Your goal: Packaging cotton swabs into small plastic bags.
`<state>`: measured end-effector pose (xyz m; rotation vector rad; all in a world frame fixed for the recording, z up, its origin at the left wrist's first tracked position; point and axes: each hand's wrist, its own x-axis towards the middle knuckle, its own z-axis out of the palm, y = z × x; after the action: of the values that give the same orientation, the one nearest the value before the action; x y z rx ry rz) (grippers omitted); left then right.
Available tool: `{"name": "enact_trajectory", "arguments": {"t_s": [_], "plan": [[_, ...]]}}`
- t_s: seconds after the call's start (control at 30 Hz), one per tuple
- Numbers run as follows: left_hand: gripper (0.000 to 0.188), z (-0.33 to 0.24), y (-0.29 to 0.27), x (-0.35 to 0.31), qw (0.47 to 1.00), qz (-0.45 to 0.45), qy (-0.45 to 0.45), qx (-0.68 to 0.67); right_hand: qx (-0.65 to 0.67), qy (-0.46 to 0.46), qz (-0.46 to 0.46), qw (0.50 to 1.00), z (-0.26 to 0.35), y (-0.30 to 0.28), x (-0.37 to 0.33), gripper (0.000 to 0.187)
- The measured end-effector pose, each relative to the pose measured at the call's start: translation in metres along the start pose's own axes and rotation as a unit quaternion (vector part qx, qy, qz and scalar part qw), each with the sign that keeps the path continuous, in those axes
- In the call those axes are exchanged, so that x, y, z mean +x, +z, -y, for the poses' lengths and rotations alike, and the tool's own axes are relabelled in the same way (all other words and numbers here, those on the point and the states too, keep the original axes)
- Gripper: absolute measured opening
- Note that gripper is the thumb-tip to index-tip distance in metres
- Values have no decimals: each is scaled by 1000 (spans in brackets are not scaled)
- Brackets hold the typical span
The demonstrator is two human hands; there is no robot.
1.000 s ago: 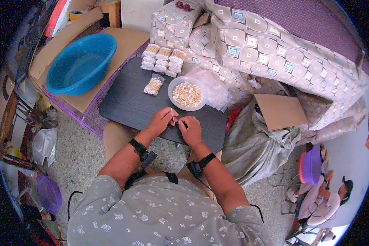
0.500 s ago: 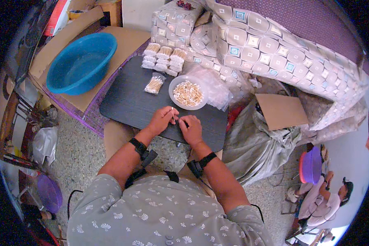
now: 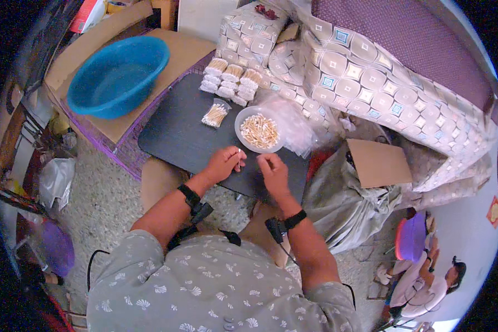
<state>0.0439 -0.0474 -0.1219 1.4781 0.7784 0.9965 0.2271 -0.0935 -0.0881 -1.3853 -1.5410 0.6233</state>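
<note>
My left hand (image 3: 226, 164) is closed in a pinch above the near edge of the dark table (image 3: 174, 124). White-tipped cotton swabs (image 3: 239, 154) stick up from its fingers; how many I cannot tell. A little to the right, my right hand (image 3: 274, 172) has its fingers curled together close to the near rim of a whitish bowl (image 3: 238, 130). Whatever those fingertips hold, if anything, is too small to make out. Loose cotton swabs (image 3: 259, 131) lie heaped in the bowl. Beyond my left hand is a small clear bag of cotton swabs (image 3: 214, 115).
Packed swab bundles (image 3: 231, 83) are stacked at the table's far edge. Clear plastic bags (image 3: 293, 123) lie right of the bowl. A blue basin (image 3: 119, 77) rests on cardboard at left. At right are a cardboard piece (image 3: 379, 163) on grey cloth and a seated person (image 3: 426, 279).
My right hand has moved away from my left, up and right toward the bowl. My left hand keeps its pinch on the swabs. The whole view has shifted slightly.
</note>
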Motion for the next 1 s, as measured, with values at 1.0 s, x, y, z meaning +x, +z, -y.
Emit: {"name": "enact_trajectory", "arguments": {"t_s": [1.0], "plan": [[19, 0, 3, 3, 998, 15, -43, -49, -490, 8, 107, 865, -11, -20, 122, 16]]}}
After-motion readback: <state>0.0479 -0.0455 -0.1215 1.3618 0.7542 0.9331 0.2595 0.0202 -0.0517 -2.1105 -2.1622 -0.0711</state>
